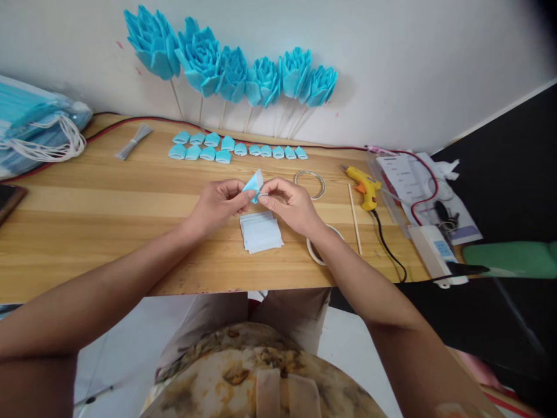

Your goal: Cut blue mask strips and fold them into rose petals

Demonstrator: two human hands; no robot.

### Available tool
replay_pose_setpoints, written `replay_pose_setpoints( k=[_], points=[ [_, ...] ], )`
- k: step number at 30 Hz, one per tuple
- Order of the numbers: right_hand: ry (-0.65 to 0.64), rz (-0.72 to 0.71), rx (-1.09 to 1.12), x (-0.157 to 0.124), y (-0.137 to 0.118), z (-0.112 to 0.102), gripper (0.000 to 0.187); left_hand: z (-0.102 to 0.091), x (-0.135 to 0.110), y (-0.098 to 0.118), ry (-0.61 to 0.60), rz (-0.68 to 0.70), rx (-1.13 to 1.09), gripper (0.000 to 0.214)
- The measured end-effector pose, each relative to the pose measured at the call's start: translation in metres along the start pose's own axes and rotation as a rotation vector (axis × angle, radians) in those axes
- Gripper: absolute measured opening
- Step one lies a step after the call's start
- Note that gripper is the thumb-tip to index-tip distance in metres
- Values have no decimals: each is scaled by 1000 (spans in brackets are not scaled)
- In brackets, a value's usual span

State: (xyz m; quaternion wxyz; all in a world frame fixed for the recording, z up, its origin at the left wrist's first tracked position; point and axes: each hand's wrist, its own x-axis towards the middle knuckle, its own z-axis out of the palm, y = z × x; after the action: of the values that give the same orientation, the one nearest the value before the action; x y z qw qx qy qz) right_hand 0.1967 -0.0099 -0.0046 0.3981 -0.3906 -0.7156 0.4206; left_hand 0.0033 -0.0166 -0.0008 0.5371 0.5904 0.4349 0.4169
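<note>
My left hand point(224, 203) is closed, its thumb and fingers pinching a folded piece of light blue fabric point(252, 184) with a paler white tip. The piece is held above the table, its tip pointing up and to the right. My right hand point(289, 203) is closed too, pinching a thin pale strip point(263, 195) against the lower right side of the piece. How the strip goes around the fabric is hidden by my fingers. Just below my hands lies a stack of pale fabric rectangles point(261, 233).
Folded blue petals point(208, 153) lie in rows behind my hands. Several blue fabric flowers point(204, 58) on sticks lean against the wall. A bundle of thin ties point(133, 142) lies left. A yellow glue gun point(364, 184), a wooden stick point(354, 219) and tape rolls point(321, 184) are right.
</note>
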Motion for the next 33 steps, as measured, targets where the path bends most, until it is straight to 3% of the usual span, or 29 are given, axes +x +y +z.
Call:
replay_pose_setpoints(
  k=[7,13,25,33],
  points=[
    [24,43,77,1,6,2,20,0,0,-2,-8,10,-4,35],
    [11,84,100,1,10,1,45,-1,-1,0,-36,-9,18,33],
    [-5,82,85,1,8,-1,47,-2,1,-4,-73,4,20,31],
    [-27,84,153,1,6,-1,36,-2,1,-2,-57,-57,-22,27]
  ],
)
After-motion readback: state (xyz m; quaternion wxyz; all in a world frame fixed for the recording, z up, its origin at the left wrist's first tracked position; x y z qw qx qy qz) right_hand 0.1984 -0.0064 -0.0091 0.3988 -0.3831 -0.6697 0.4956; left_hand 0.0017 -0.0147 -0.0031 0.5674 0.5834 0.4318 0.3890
